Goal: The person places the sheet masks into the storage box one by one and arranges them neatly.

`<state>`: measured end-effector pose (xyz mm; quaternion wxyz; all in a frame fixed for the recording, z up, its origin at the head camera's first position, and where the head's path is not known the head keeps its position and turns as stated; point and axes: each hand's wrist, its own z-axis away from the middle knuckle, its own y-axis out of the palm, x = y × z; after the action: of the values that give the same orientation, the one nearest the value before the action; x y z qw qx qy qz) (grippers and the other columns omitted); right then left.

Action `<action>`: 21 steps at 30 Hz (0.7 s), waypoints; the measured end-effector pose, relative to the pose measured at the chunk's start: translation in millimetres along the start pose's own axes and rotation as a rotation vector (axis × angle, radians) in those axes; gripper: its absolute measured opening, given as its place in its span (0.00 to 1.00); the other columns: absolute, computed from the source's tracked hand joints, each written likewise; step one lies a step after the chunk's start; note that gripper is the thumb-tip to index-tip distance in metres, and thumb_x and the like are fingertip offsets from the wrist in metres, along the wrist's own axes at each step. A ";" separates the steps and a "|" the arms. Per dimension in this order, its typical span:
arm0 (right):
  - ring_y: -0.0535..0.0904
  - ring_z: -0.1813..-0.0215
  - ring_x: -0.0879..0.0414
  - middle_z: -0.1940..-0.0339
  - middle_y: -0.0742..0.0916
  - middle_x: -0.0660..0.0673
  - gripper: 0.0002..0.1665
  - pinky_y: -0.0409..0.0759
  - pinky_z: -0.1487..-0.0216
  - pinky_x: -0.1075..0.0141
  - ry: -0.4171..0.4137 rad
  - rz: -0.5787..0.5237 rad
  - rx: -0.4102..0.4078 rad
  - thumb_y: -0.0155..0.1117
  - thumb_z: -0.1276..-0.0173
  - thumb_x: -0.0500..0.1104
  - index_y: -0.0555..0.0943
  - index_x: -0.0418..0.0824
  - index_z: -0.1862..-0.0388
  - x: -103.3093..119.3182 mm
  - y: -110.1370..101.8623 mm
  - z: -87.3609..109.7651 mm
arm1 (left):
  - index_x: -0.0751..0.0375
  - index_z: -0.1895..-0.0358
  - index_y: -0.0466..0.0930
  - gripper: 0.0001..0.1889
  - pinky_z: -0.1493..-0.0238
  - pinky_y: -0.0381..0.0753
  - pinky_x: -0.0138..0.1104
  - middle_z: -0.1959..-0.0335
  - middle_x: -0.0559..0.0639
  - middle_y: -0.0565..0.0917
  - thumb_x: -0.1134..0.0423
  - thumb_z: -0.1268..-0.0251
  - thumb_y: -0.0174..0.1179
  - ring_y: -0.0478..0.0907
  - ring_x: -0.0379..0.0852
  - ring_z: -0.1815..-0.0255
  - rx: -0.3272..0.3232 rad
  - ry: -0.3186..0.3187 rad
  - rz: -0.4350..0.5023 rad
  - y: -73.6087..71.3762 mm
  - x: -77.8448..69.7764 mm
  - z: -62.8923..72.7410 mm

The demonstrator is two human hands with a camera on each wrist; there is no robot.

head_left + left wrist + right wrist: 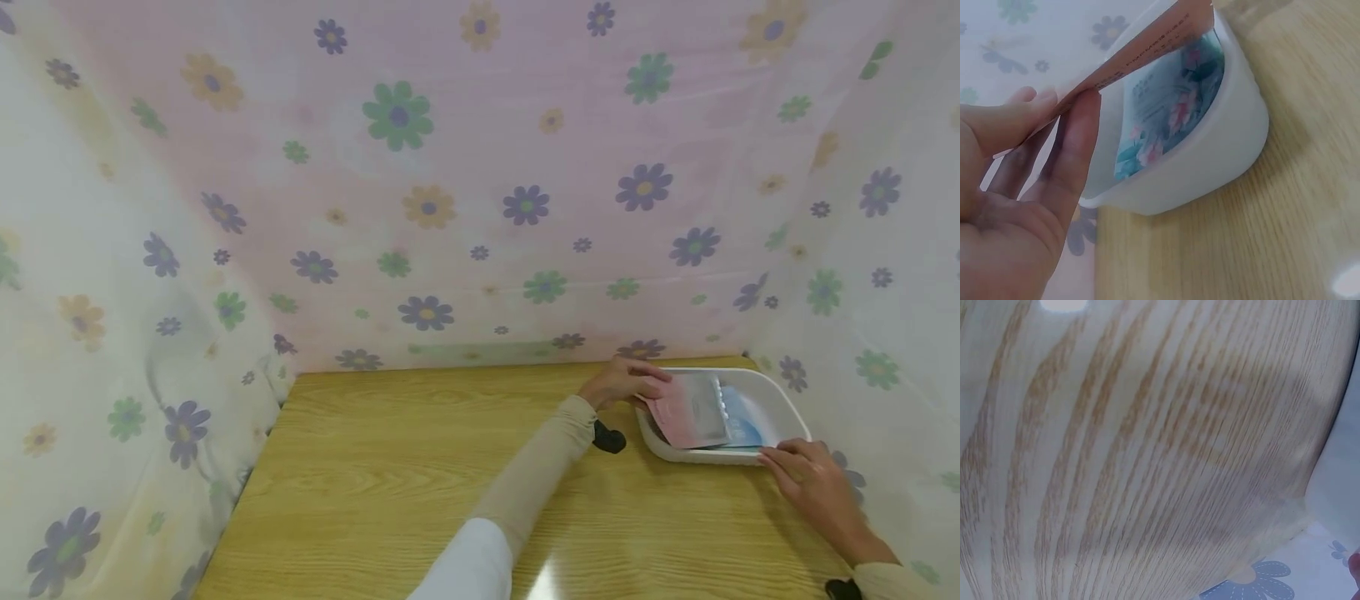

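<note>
At the right rear of the table, my left hand [621, 382] pinches the edge of a flat pink packet [675, 417] between thumb and fingers. The packet is tilted over a white plastic basin [783, 400], its silvery part to the right. In the left wrist view, the left hand [1029, 150] holds the packet [1154, 47] nearly edge-on, with small print along it. Beneath lies a blue-green packet with pink flowers [1166, 106], inside the basin. My right hand [817, 487] grips the basin's rim at the front right corner; only a fingertip shows in the right wrist view.
The wood-grain table [375, 467] extends to the left of the basin. Flower-printed cloth [465, 250] hangs behind and on both sides, close to the basin's back and right. Dark wrist pieces [609, 437] sit at both wrists.
</note>
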<state>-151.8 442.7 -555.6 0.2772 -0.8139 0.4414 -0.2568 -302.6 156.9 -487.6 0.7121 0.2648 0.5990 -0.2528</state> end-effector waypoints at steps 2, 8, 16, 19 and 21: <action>0.71 0.70 0.45 0.75 0.80 0.41 0.44 0.64 0.68 0.61 -0.006 0.006 -0.003 0.43 0.31 0.68 0.86 0.32 0.75 0.8 -0.2 -0.4 | 0.64 0.49 0.82 0.15 0.61 0.84 0.44 0.60 0.45 0.85 0.73 0.39 0.61 0.82 0.41 0.69 -0.009 -0.007 -0.028 2.1 0.9 -1.2; 0.71 0.69 0.45 0.73 0.81 0.41 0.43 0.64 0.67 0.62 0.017 0.009 0.025 0.45 0.33 0.68 0.86 0.31 0.75 0.8 -0.9 0.4 | 0.65 0.48 0.81 0.16 0.58 0.83 0.45 0.54 0.50 0.84 0.75 0.39 0.61 0.81 0.42 0.69 -0.011 -0.033 -0.044 4.1 0.4 -1.3; 0.70 0.70 0.46 0.73 0.80 0.41 0.45 0.65 0.69 0.65 0.017 0.011 0.013 0.41 0.32 0.69 0.86 0.31 0.74 2.6 -0.9 0.2 | 0.67 0.45 0.79 0.22 0.57 0.83 0.42 0.52 0.52 0.83 0.80 0.45 0.62 0.81 0.43 0.71 -0.027 -0.023 -0.039 10.1 -2.6 4.1; 0.70 0.70 0.46 0.74 0.80 0.41 0.45 0.65 0.69 0.65 0.019 0.013 0.011 0.41 0.32 0.69 0.86 0.31 0.75 3.8 -0.9 -0.7 | 0.67 0.49 0.82 0.21 0.61 0.83 0.44 0.59 0.52 0.85 0.80 0.50 0.64 0.76 0.39 0.76 -0.130 0.010 -0.093 17.5 -1.2 3.9; 0.70 0.70 0.45 0.73 0.80 0.40 0.46 0.64 0.69 0.64 0.025 0.012 0.014 0.40 0.33 0.70 0.86 0.30 0.75 4.5 -0.8 -0.9 | 0.67 0.54 0.84 0.20 0.66 0.83 0.42 0.65 0.52 0.85 0.81 0.55 0.67 0.72 0.37 0.79 -0.233 0.028 -0.140 24.6 1.1 2.2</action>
<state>-149.8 439.0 -553.5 0.2787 -0.8061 0.4479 -0.2682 -284.2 173.3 -486.6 0.7101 0.1414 0.6512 -0.2272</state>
